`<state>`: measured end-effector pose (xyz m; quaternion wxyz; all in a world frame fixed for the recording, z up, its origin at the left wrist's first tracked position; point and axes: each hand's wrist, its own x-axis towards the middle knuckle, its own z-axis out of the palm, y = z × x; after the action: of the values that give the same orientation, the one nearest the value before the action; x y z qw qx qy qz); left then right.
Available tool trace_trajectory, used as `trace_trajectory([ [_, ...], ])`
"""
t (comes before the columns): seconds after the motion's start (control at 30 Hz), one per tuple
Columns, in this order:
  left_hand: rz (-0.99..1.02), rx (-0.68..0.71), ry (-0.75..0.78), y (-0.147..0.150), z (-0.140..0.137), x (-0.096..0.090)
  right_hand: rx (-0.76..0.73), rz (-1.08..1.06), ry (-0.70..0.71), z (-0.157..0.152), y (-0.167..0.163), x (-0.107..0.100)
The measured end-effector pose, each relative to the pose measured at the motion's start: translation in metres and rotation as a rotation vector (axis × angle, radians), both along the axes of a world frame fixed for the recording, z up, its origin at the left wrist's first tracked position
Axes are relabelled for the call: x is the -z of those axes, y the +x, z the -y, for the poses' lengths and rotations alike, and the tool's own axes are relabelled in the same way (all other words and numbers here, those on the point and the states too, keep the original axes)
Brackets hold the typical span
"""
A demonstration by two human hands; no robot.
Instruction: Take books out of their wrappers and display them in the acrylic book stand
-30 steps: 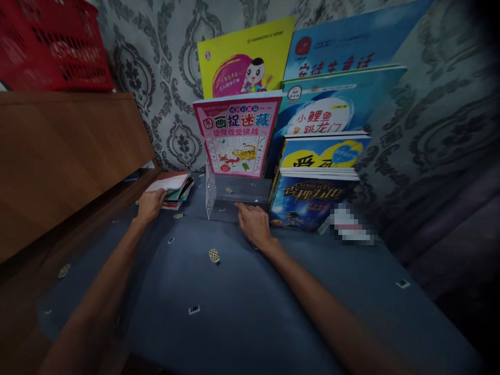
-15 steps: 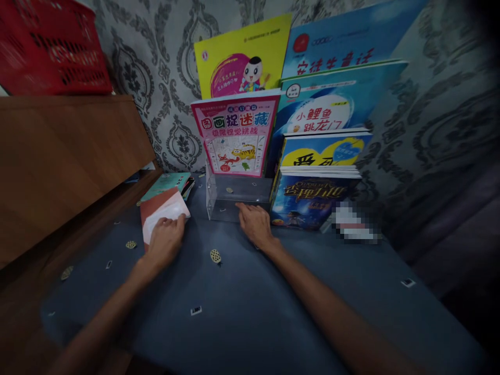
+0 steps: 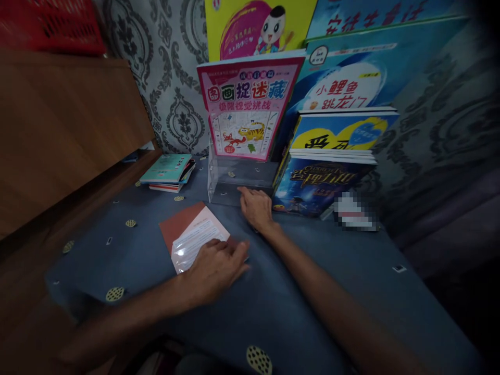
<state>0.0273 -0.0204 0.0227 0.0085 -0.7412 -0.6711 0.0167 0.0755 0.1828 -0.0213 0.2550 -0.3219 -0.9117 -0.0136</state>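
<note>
My left hand [image 3: 214, 265] is closed on the lower right part of a thin book [image 3: 195, 229] with a reddish-brown cover and a pale printed page. The book lies tilted over the blue cloth, and my palm hides its near corner. My right hand [image 3: 258, 208] has its fingers curled on the front edge of a clear acrylic book stand [image 3: 226, 192]. Upright in the stand's rear is a pink picture book [image 3: 250, 109]. Beside that hand stands a dark blue book [image 3: 312, 182], at the front of a stepped row.
A small book stack [image 3: 166, 172] lies at the back left. Taller books, one yellow [image 3: 219, 31] and one teal [image 3: 351, 78], stand behind. A wooden cabinet [image 3: 70, 140] carrying a red basket [image 3: 58, 26] borders the left. A blurred white item [image 3: 355, 213] sits at right.
My left hand has carried the reddish-brown book rightward and nearer, away from the stack. My right hand stays at the stand. The view has tipped downward.
</note>
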Motion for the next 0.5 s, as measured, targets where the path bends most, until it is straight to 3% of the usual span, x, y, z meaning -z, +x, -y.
trace_trajectory([
  [0.13,0.027,-0.057,0.005,-0.027,-0.018,0.009,-0.001,-0.017,0.008,-0.001,0.0,0.002],
  [0.33,0.101,-0.293,0.119,-0.105,-0.037,0.022,-0.022,-0.042,0.023,-0.003,0.0,0.004],
  [0.5,0.38,-0.291,0.291,-0.162,-0.041,0.049,-0.053,-0.097,0.017,-0.006,-0.001,0.009],
])
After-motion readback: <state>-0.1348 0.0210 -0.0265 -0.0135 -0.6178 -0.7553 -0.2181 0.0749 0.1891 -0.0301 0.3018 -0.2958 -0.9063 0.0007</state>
